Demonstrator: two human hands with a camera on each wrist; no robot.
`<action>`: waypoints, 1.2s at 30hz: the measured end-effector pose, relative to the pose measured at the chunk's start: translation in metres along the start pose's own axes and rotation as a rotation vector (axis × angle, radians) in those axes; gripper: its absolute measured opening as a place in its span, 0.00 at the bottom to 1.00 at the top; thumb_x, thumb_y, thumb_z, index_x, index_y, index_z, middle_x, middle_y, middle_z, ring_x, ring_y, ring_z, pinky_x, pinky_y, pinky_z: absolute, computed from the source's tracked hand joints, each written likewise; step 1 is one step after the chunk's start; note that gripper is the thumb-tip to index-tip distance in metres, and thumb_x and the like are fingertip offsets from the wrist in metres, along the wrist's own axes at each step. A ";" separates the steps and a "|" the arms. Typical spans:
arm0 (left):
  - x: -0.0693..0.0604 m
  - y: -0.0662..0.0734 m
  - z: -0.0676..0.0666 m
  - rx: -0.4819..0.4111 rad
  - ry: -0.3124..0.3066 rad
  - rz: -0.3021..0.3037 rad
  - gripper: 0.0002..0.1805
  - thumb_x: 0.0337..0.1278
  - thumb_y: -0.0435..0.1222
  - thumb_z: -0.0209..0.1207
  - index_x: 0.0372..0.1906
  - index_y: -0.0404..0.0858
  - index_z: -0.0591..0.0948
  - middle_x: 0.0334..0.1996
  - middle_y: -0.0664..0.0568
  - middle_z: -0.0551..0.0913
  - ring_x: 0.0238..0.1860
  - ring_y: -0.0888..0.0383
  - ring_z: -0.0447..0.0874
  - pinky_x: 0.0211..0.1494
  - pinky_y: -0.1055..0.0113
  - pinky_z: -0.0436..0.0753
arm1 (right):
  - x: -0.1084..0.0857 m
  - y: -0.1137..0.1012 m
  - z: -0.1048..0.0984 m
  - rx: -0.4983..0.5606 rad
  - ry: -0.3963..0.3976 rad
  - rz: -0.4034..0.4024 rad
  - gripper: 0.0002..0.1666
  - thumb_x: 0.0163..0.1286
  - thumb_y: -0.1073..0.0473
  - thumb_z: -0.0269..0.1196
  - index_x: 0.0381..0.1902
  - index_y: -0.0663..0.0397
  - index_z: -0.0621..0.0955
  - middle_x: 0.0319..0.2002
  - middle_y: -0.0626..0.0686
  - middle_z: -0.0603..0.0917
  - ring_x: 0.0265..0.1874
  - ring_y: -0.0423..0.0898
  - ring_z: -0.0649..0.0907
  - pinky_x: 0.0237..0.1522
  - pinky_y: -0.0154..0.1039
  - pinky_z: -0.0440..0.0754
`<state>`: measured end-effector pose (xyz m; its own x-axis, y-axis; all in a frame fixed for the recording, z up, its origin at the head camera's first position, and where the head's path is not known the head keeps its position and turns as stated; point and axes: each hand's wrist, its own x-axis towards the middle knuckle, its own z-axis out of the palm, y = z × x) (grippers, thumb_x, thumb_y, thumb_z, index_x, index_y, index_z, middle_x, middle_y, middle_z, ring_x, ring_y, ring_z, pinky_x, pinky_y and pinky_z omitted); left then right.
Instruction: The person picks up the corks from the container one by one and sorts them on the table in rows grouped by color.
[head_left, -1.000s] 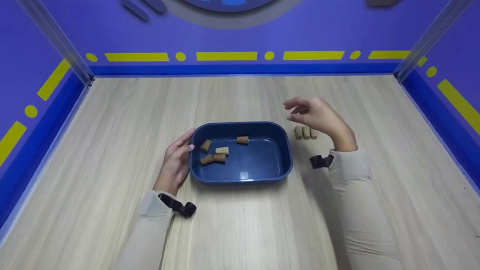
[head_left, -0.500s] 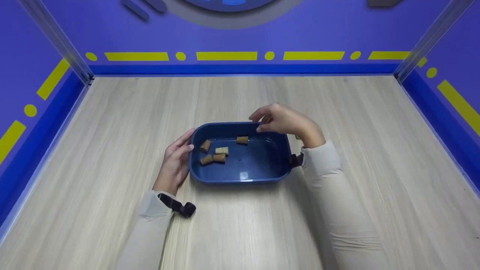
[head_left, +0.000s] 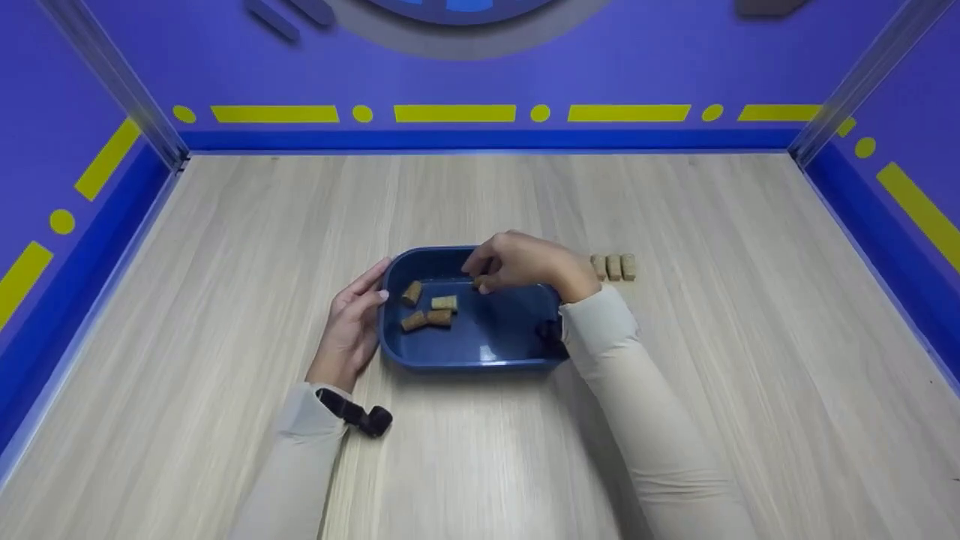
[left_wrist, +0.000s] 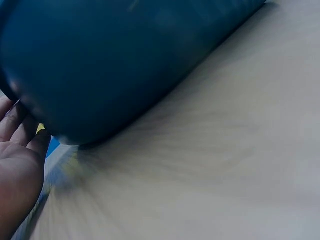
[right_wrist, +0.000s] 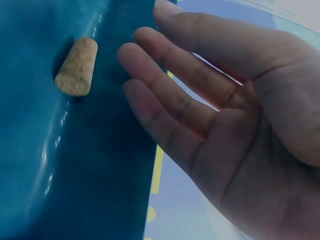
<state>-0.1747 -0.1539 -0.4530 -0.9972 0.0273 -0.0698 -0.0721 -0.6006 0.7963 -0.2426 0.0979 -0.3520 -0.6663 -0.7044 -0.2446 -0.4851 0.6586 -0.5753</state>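
A blue container [head_left: 480,365] stands on the table. The left hand [head_left: 349,326] holds its left end, thumb at the rim and fingers along the outer wall; the left wrist view shows this hand [left_wrist: 20,170] beside the container [left_wrist: 100,65]. The right hand [head_left: 525,262] reaches inside near the back wall, its fingertips around a partly hidden cork [head_left: 477,283]. In the right wrist view the fingers of this hand [right_wrist: 225,110] are spread, with a gap to the cork [right_wrist: 78,67]. Several other corks [head_left: 444,303] lie in the container's left half.
Three corks [head_left: 614,268] stand in a row on the wooden table [head_left: 480,450], right of the container and behind the right wrist. Blue panels [head_left: 480,75] with yellow marks border the table at the back and sides. Each wrist carries a small black camera.
The right hand has moved left and down, from above the table corks over the container's back rim to the cork inside. The left hand and container have stayed in place.
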 end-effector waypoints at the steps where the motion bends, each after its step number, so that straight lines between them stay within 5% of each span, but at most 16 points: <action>1: 0.000 0.000 0.000 0.001 0.001 0.000 0.32 0.54 0.19 0.48 0.68 0.27 0.65 0.56 0.51 0.79 0.57 0.62 0.78 0.53 0.73 0.79 | 0.002 -0.001 0.001 0.002 -0.008 0.006 0.22 0.62 0.65 0.65 0.55 0.61 0.81 0.47 0.58 0.86 0.47 0.51 0.85 0.47 0.42 0.84; 23: 0.001 0.000 0.000 -0.043 -0.005 0.001 0.29 0.54 0.18 0.48 0.65 0.28 0.70 0.56 0.51 0.80 0.57 0.60 0.79 0.54 0.71 0.80 | 0.029 -0.010 0.030 -0.066 -0.049 0.008 0.19 0.64 0.58 0.66 0.52 0.54 0.84 0.53 0.52 0.84 0.49 0.45 0.83 0.55 0.41 0.80; 36: 0.000 0.001 0.000 -0.003 -0.019 0.002 0.30 0.56 0.19 0.49 0.66 0.27 0.67 0.59 0.50 0.78 0.57 0.61 0.78 0.55 0.72 0.79 | 0.030 -0.010 0.032 -0.119 -0.047 -0.019 0.16 0.64 0.57 0.65 0.49 0.54 0.85 0.47 0.52 0.86 0.42 0.44 0.84 0.49 0.40 0.82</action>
<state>-0.1751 -0.1549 -0.4521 -0.9975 0.0413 -0.0566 -0.0701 -0.6033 0.7944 -0.2401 0.0616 -0.3786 -0.6306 -0.7267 -0.2724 -0.5626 0.6699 -0.4845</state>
